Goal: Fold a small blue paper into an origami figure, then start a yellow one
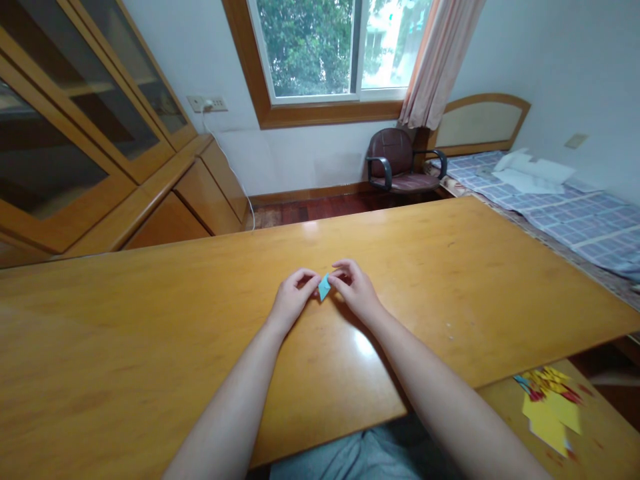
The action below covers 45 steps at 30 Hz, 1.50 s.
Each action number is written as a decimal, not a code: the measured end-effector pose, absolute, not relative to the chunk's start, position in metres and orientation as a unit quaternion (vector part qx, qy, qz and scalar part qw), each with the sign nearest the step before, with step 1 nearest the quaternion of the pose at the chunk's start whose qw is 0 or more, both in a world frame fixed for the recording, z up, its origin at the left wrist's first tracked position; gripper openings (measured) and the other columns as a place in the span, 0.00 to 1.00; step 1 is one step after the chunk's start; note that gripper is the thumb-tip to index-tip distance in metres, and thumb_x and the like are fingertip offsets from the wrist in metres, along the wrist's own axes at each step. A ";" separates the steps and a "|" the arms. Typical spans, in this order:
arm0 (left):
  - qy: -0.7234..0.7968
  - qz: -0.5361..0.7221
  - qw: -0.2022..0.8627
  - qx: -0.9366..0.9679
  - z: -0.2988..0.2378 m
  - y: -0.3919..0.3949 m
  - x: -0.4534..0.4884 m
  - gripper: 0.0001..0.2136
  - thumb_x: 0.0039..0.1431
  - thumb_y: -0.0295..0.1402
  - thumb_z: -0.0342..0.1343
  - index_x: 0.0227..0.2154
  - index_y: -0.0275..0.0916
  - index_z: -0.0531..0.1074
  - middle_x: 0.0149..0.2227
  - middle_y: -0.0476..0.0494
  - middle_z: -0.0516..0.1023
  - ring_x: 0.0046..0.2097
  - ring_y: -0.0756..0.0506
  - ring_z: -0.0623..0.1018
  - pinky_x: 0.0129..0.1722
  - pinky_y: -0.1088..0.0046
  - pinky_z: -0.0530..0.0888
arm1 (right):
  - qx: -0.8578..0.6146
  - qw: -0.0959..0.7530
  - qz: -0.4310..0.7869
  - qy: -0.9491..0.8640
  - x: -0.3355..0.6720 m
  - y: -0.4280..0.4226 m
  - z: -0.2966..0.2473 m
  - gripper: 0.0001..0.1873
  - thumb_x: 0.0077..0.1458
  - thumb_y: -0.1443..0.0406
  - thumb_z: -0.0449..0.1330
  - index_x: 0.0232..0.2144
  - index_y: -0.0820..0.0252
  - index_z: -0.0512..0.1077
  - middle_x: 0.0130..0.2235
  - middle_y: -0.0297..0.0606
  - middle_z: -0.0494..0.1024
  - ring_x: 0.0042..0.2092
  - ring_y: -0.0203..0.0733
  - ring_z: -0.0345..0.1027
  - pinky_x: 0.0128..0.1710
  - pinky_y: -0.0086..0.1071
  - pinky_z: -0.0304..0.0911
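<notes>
A small folded piece of light blue paper (pixel 324 287) rests on the wooden table (pixel 150 333) near its middle. My left hand (pixel 293 298) pinches its left side with curled fingers. From the other side, my right hand (pixel 354 285) pinches the paper's right edge, fingers pressed together. Both hands meet over the paper, and most of it is hidden between the fingertips.
A brown office chair (pixel 397 162) stands under the window beyond the table. A bed (pixel 560 207) with a checked cover lies at the right. Wooden cabinets with glass doors (pixel 90 133) line the left wall. Yellow and red paper pieces (pixel 550 403) lie on a lower surface at the bottom right.
</notes>
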State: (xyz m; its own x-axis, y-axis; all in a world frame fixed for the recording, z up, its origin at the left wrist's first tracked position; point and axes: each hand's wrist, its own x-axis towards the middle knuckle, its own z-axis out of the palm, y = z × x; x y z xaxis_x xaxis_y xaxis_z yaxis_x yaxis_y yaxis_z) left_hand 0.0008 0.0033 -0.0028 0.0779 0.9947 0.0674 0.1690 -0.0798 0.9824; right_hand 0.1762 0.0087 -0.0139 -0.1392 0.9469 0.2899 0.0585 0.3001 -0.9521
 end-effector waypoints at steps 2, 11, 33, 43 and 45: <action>0.505 0.446 0.450 0.586 -0.003 0.004 0.000 0.14 0.53 0.44 0.61 0.31 0.37 0.76 0.30 0.47 0.77 0.32 0.47 0.74 0.35 0.74 0.71 | -0.404 0.507 0.422 -0.634 0.176 0.009 -0.016 0.12 0.57 0.63 0.60 0.42 0.56 0.64 0.35 0.35 0.78 0.37 0.41 0.74 0.41 0.35 0.67; 0.505 0.448 0.491 0.550 -0.006 0.004 0.000 0.15 0.50 0.45 0.64 0.31 0.36 0.74 0.28 0.48 0.75 0.29 0.48 0.74 0.31 0.74 0.72 | -0.395 0.481 0.423 -0.658 0.173 0.007 -0.015 0.14 0.59 0.62 0.58 0.46 0.56 0.63 0.34 0.34 0.77 0.36 0.39 0.73 0.40 0.35 0.66; 0.458 0.454 0.548 0.532 -0.001 0.003 -0.001 0.15 0.52 0.41 0.63 0.38 0.36 0.74 0.30 0.49 0.75 0.30 0.50 0.74 0.31 0.75 0.71 | -0.363 0.447 0.495 -0.651 0.176 0.006 -0.014 0.07 0.58 0.63 0.57 0.40 0.56 0.66 0.32 0.31 0.72 0.34 0.37 0.68 0.36 0.31 0.63; 0.429 0.464 0.583 0.510 0.000 0.001 0.000 0.15 0.51 0.40 0.66 0.34 0.37 0.70 0.28 0.48 0.79 0.31 0.48 0.79 0.35 0.73 0.75 | -0.395 0.500 0.498 -0.588 0.177 0.014 -0.020 0.13 0.55 0.59 0.60 0.41 0.58 0.67 0.32 0.31 0.72 0.32 0.36 0.66 0.34 0.29 0.61; 0.425 0.462 0.589 0.508 -0.001 0.000 -0.001 0.16 0.49 0.40 0.67 0.37 0.37 0.71 0.31 0.47 0.80 0.33 0.47 0.80 0.36 0.72 0.76 | -0.395 0.504 0.504 -0.580 0.177 0.015 -0.022 0.13 0.55 0.59 0.61 0.41 0.57 0.67 0.32 0.31 0.72 0.32 0.35 0.66 0.34 0.29 0.61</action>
